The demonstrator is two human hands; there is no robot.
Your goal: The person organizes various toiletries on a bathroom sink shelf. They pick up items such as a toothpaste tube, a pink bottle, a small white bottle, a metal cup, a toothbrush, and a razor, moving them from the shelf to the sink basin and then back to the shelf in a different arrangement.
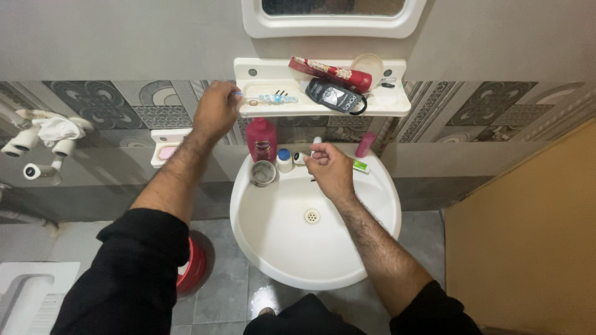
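Two hands at the sink

Two bare hands work over a white sink [372, 205]. The left hand [215, 110] is raised to the left end of the white shelf [397, 105], its grip pinching the handle of a toothbrush [264, 98] that lies along the shelf. The right hand [330, 169] hovers above the back rim of the sink, its grip pressed together on a small white-and-green tube [359, 165], whose end pokes out to the right. On the shelf lie a red tube [329, 73] and a dark tube [335, 95]. Behind the basin stand a red bottle [261, 134], a metal cup [263, 173] and a small white bottle [284, 160].
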